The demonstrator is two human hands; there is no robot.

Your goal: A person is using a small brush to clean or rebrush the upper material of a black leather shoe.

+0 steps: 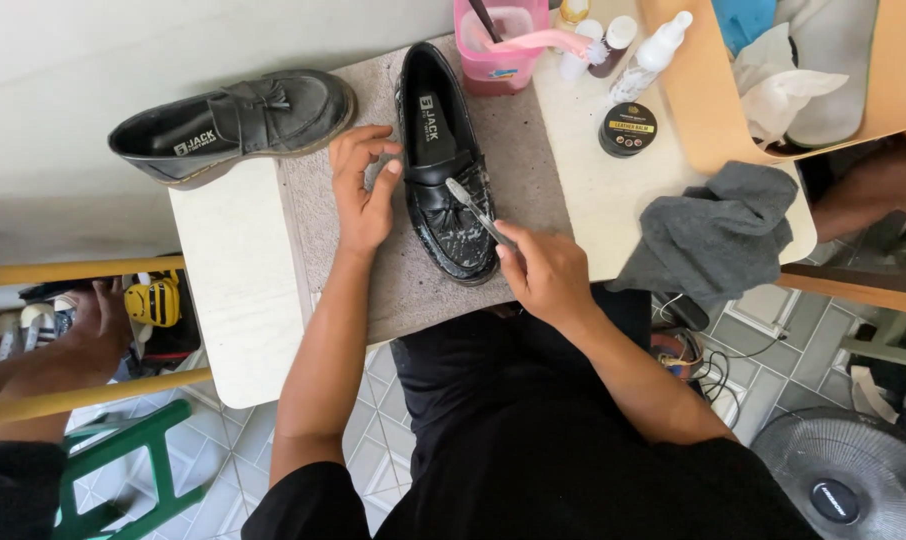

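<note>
Far left: another person's hand (93, 325) low beside the table, among small items on a lower shelf; not the wearer's.

On table (238, 300), left edge: spare loafer (238, 120), black, lying on its side, untouched, well apart from the work.

Centre, on grey mat (518, 130): second loafer (443, 165), black, upright, toe toward the wearer, toe and tassel flecked with white foam. Judged stiff in the sole, softer over the vamp; glossy leather, likely slippery where wet. Moderate weight, not fragile. Best grip probably at the collar or sides near the heel, dry and firm, clear of the foam.

Left hand (361, 190) loosely open, fingers curled, fingertips touching the shoe's left side near the opening; steadying, not gripping.

Right hand (545, 272) closed round the handle of a small brush (473, 207), bristle end laid on the tassel and vamp.

Right of mat: pink tub (493, 45) with a pink brush across it, small bottles, a round dark tin (628, 130), a grey cloth (718, 230) draped over the table corner.

Lower right, on the floor: fan (848, 480).
</note>
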